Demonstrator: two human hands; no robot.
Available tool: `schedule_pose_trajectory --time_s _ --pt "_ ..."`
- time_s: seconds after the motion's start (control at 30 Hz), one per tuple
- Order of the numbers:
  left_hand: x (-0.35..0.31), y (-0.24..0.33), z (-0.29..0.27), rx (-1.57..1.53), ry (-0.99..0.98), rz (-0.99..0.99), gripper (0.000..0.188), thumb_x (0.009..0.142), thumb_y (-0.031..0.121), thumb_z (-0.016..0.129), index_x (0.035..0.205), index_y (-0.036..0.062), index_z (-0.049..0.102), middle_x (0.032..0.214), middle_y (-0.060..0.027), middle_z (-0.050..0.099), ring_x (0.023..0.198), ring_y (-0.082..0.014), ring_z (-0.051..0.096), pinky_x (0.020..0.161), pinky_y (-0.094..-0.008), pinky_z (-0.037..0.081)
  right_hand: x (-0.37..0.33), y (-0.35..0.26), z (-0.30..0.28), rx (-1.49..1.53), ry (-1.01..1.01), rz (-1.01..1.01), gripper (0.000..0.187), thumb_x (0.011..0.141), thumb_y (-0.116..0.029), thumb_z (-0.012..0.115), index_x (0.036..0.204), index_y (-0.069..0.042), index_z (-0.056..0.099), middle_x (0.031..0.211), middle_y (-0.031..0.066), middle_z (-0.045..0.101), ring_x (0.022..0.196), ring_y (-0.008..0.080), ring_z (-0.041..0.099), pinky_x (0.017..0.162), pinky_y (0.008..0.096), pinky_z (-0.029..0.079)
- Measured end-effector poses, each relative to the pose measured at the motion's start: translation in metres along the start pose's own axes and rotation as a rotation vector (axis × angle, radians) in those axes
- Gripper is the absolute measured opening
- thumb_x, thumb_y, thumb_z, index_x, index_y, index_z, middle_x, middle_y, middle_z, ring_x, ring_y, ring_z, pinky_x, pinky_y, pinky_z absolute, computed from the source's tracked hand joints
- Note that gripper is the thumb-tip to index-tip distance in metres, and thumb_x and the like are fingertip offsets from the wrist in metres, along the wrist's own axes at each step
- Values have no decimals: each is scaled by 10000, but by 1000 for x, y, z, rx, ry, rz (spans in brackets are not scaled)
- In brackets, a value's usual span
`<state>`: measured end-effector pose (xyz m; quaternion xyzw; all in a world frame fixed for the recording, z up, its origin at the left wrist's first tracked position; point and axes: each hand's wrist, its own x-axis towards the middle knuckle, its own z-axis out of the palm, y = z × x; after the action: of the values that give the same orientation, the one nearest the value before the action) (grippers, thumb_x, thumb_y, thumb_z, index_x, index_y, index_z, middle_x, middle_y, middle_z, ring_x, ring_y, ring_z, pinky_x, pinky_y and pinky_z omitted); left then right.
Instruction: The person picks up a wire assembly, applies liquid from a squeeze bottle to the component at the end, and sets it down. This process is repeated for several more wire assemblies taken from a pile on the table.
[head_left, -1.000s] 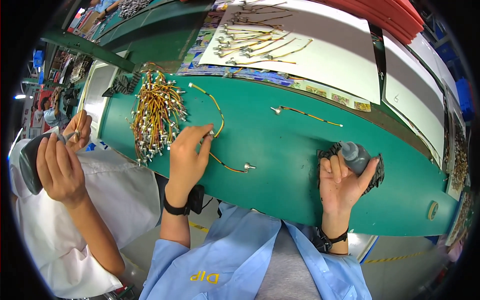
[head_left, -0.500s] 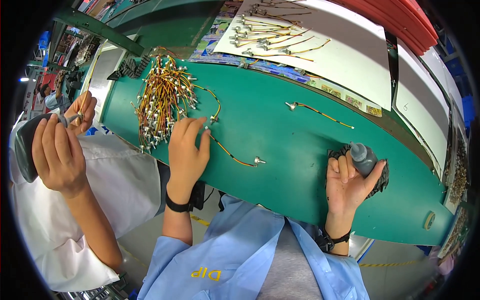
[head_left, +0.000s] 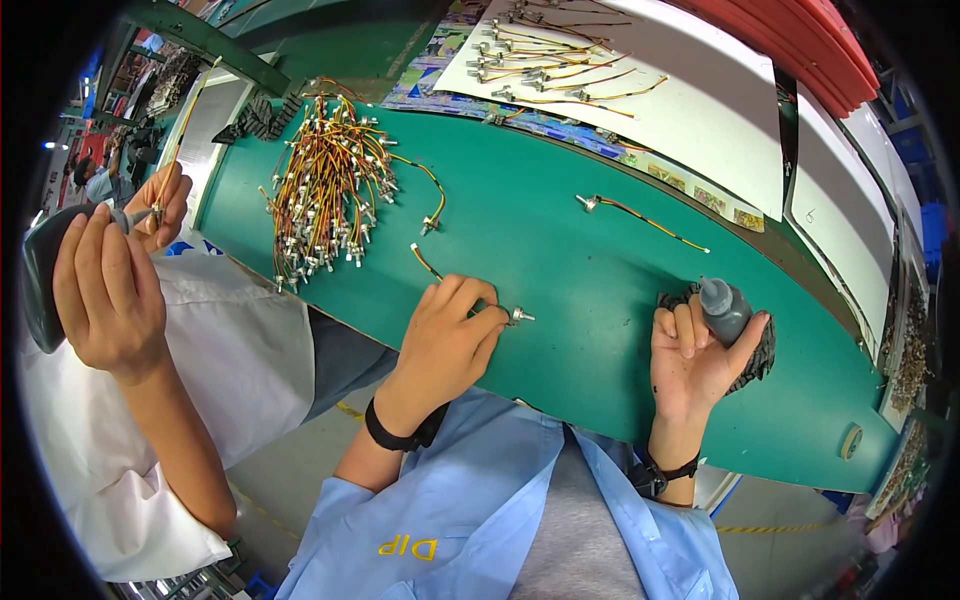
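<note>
My left hand [head_left: 448, 335] is over the near side of the green table, its thumb and fingers closed at the body end of a wired potentiometer [head_left: 520, 316]. The metal shaft points right past my fingertips, and the yellow, red and black wires run out to the upper left, partly hidden by my hand. My right hand [head_left: 688, 365] rests palm up, fingers curled round a dark squeeze bottle [head_left: 729, 315] with a grey nozzle. Under that hand lies a crumpled dark striped cloth [head_left: 758, 362]. Another wired potentiometer [head_left: 640, 220] lies alone beyond the bottle.
A heap of wired potentiometers [head_left: 325, 190] covers the table's left part. More lie in rows on a white board [head_left: 690, 110] at the back. At left, a co-worker's hand [head_left: 110, 300] holds a dark bottle [head_left: 48, 290]. A tape roll [head_left: 851, 441] lies far right.
My left hand has moved right and nearer me, from beside the heap to the single potentiometer's body, and its fingers have closed there. My right hand stays in place with the bottle.
</note>
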<state>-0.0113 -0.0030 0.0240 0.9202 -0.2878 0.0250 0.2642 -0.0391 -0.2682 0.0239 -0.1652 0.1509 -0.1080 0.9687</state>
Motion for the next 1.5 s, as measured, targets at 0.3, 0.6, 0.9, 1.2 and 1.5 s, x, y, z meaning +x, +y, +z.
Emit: schedule_pose_trajectory --time_s 0.3,0.6,0.9,1.2,1.5 --pt "-7 15 -3 165 245 387 180 693 57 712 859 125 692 928 -4 587 841 -198 540 662 -335 406 2 -1 -2 3 18 13 607 941 -605 467 1040 -20 597 583 2 349 519 102 291 630 279 296" --pt "-10 32 -12 183 460 624 248 667 1 724 877 130 693 952 -18 612 807 -186 556 596 -327 396 -11 12 7 -32 -139 -71 670 889 -693 471 1110 -67 564 643 -12 425 535 96 342 669 275 303" --pt "24 50 6 -216 34 322 177 727 -10 717 888 32 656 886 -84 663 621 -199 592 537 -304 424 -30 42 31 -546 -137 -266 768 782 -748 580 1213 -129 436 868 35 533 570 151 450 526 292 380" --pt "44 70 8 -664 -14 25 143 783 -30 701 910 11 648 785 -79 674 638 -173 629 580 -281 471 -20 35 22 -457 -67 -216 680 832 -718 540 1185 -140 485 770 3 473 558 137 413 516 277 337" --pt "46 74 21 -795 201 30 161 807 -9 699 955 15 641 976 -121 620 749 -196 623 653 -282 504 -23 37 35 -27 34 -101 613 926 -642 449 1181 -90 530 776 -3 471 546 97 315 512 255 281"
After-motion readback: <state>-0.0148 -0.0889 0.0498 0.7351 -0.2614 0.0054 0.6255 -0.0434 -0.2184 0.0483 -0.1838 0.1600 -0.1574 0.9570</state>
